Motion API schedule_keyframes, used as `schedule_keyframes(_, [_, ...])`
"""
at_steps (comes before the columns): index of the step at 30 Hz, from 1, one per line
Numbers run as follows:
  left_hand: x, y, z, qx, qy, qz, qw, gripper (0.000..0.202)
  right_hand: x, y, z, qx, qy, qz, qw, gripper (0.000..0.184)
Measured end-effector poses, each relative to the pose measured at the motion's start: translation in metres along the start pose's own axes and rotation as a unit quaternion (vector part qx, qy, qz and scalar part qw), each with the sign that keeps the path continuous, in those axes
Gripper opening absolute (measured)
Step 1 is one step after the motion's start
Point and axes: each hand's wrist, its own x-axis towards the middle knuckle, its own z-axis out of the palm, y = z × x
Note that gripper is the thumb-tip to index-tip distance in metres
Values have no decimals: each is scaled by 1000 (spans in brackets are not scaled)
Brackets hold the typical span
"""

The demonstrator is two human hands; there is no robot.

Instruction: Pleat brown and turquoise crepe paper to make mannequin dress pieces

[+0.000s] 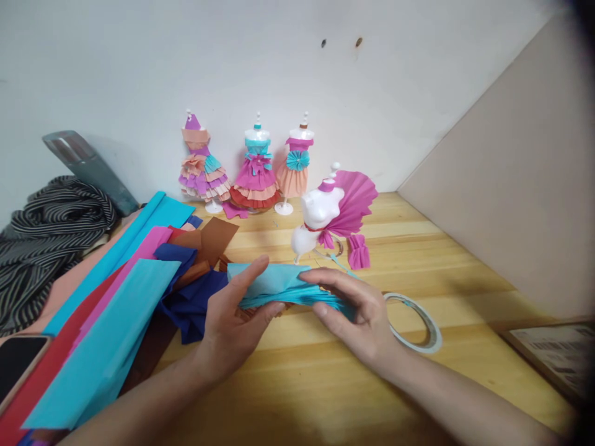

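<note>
Between my hands is a strip of light blue crepe paper [279, 282], gathered into narrow pleats along its lower edge and smoother on top. My left hand [230, 322] grips its left end, the thumb at the pleats. At the right end, my right hand [365, 316] pinches the folded layers between thumb and fingers. Just beyond stands a small white mannequin [320, 210], tilted, with a fan of pleated magenta paper [356, 201] at its back. A gathered magenta piece [359, 252] lies beside it.
Three mannequins in paper dresses [256, 173] stand by the wall. A roll of tape [434, 337] lies right of my right hand. Coloured paper sheets [111, 334], dark blue scraps [195, 303], a phone [21, 365] and striped cloth [60, 217] fill the left side.
</note>
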Motion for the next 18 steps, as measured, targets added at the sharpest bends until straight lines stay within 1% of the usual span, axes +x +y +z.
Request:
schedule_keyframes(2, [0,0,0,5,3,4,1000,47,0,1,1,-26,-16,-36,999,23])
schedule_keyframes(4, [0,1,0,9,4,6,1000,47,0,1,3,-39,-26,-58,997,21])
schedule_keyframes(8, [0,3,0,4,2,5,1000,46,1,3,5,-60,-29,-56,996,15])
schedule_keyframes(11, [0,3,-1,-1,-4,7,1000,46,1,4,5,-77,-37,-62,994,15])
schedule_keyframes(14, [1,3,-1,-1,-7,16,1000,47,1,5,3,-98,-36,-76,992,25])
schedule_keyframes(16, [1,3,-1,-4,-9,16,1000,47,1,6,2,-119,-29,-109,986,32])
schedule_keyframes(18, [2,4,-2,-8,-11,10,1000,46,1,7,1,-143,-24,-153,978,34])
